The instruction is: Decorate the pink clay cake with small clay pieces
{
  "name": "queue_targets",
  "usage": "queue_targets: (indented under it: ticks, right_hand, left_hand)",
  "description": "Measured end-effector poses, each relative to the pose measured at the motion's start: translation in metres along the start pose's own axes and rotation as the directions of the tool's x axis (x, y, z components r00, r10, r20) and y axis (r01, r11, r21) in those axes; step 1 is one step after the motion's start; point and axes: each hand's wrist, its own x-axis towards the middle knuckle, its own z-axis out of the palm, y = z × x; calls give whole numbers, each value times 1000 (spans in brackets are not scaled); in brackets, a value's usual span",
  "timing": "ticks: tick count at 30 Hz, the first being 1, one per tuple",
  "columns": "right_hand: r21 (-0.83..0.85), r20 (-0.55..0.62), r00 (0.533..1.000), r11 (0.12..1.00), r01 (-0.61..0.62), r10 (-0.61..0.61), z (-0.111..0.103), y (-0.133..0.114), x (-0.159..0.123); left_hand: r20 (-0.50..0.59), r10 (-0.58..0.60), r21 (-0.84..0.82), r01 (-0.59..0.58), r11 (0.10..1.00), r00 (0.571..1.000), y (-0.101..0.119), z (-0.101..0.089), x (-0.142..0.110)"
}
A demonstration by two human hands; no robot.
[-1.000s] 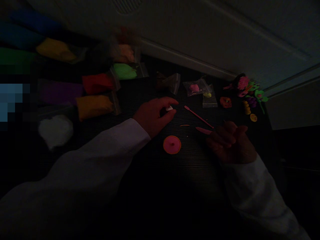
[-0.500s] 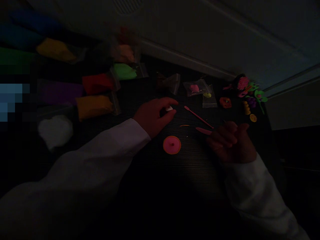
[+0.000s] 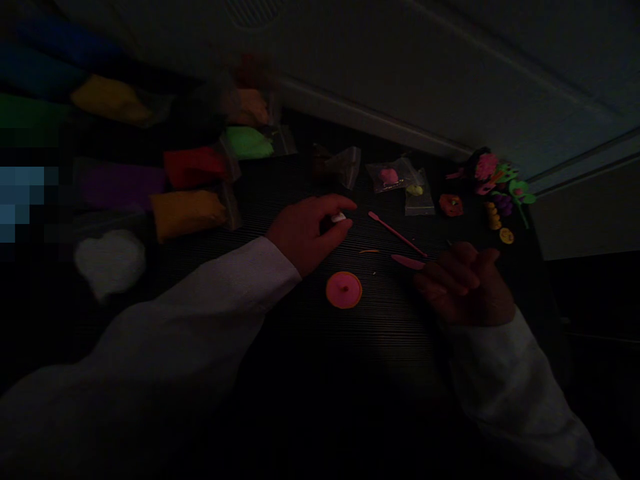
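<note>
My left hand (image 3: 305, 233) rests on the dark table, its fingers curled around a small white clay lump (image 3: 339, 217). The thumb tip and index tip stand apart in front of the lump. To the right, my right hand (image 3: 457, 280) is turned partly palm up with its fingers curled in; a thin tip shows beside them, too dark to identify. A pink clay knife (image 3: 407, 262) lies by that hand, one end hidden behind it. Between the hands lies a pink clay disc (image 3: 344, 291) with an orange rim and a small knob in its middle.
A pink modelling tool (image 3: 397, 234) and an orange strip (image 3: 369, 251) lie between the hands. Clay bags, including an orange bag (image 3: 187, 213) and a white bag (image 3: 111, 263), fill the left. Finished clay pieces, such as a pink flower (image 3: 485, 165), stand back right beside a wall.
Both hands stay nearly in place, the right hand's fingers having shifted only slightly. The picture has become a little darker.
</note>
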Motion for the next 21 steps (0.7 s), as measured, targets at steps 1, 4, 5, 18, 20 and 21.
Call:
queue_targets:
  ticks: [1,4,5,18,20,21]
  right_hand:
    - [26,0,1000,1000,-11,11,0,0,0]
    - [66,-9,1000,997,-27,28,1,0,-1]
    - [67,-15,1000,997,-26,28,2,0,-1]
    - [-331,-27,992,938,104,-120,-3,0,1]
    - [-408,-49,988,906,114,-146,-2,2,-1]
    - [-505,-56,983,855,121,-172,-3,3,-3]
  left_hand:
    - [-3,2,1,-2,1000,1000,0,0,0]
    - [-1,4,5,-4,1000,1000,0,0,0]
    - [0,1,7,-1,1000,1000,0,0,0]
    - [12,2,14,-2,1000,1000,1,-1,0]
    - [8,3,15,-3,1000,1000,1,-1,0]
    - [8,4,16,-4,1000,1000,1,0,0]
